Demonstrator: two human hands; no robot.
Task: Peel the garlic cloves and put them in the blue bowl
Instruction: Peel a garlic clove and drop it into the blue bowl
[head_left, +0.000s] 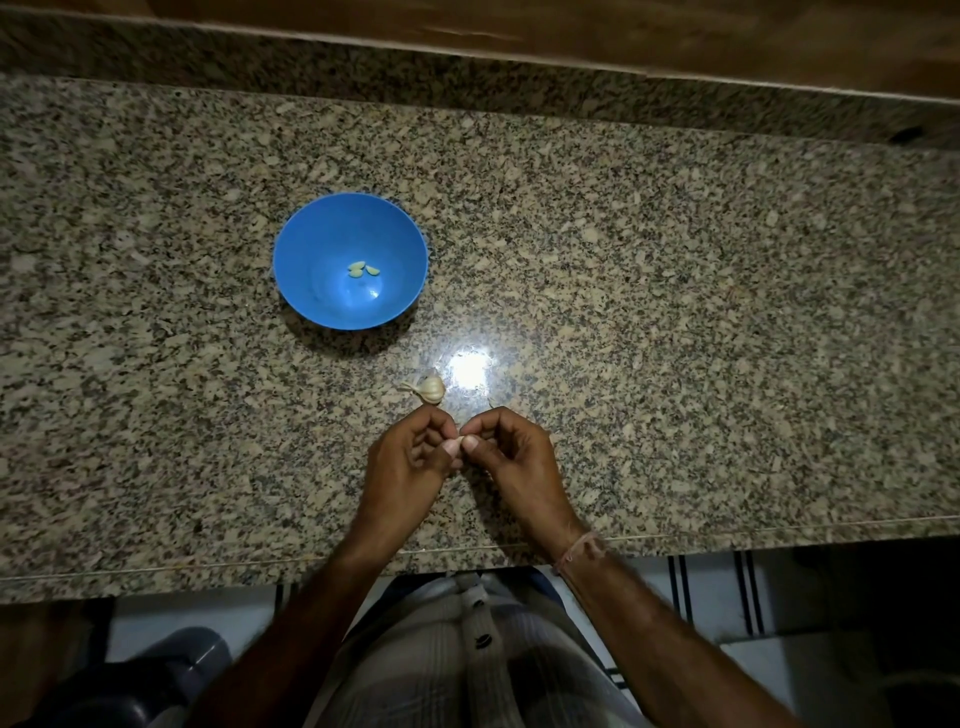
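A blue bowl (311, 244) stands on the granite counter at centre left, with three peeled garlic cloves (362, 269) at its bottom. A partial garlic bulb (430, 388) lies on the counter just beyond my hands. My left hand (410, 460) and my right hand (511, 457) meet above the counter near its front edge. Between their fingertips they pinch one small garlic clove (454, 443), which my fingers mostly hide.
The granite counter (675, 312) stretches wide to the right and left of the bowl. A raised granite ledge and a wooden panel (519, 31) run along the back. A bright light reflection sits right of the bulb. The counter's front edge is close to my body.
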